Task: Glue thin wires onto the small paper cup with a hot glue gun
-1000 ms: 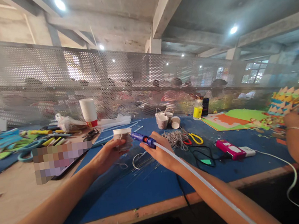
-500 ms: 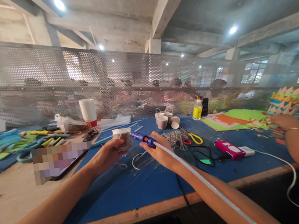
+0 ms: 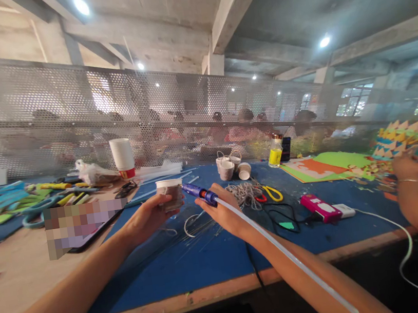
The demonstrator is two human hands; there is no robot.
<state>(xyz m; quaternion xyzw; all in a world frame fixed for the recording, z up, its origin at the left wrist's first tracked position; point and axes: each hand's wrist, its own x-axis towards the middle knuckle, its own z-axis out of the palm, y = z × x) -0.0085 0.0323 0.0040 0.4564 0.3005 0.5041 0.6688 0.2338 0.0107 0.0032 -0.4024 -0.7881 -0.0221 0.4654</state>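
Note:
My left hand (image 3: 149, 216) is closed round a small paper cup (image 3: 169, 189), with a white rim on top and a brownish-grey wrapped side. In my right hand (image 3: 222, 209) is a blue glue gun (image 3: 201, 194), its nozzle at the cup's right side just under the rim; whether it touches I cannot tell. A long translucent glue stick (image 3: 289, 256) runs out of the gun's back over my right forearm. Below the cup, a loose piece of pale cord (image 3: 190, 226) lies on the blue mat (image 3: 162, 266). Grey cord (image 3: 247, 195) lies tangled beyond my right hand.
Several small wrapped cups (image 3: 226, 169) stand behind the cord, near yellow-handled scissors (image 3: 272, 192). A yellow-labelled bottle (image 3: 275, 151), a pink box (image 3: 321, 208) and a white cable are to the right. Stacked paper cups (image 3: 122, 155) and a phone (image 3: 90, 227) are left. Another person's hand (image 3: 410, 167) works at far right.
My hands, the cup and the glue gun stay almost in the same place. At far right the other person's hand has shifted slightly to the right.

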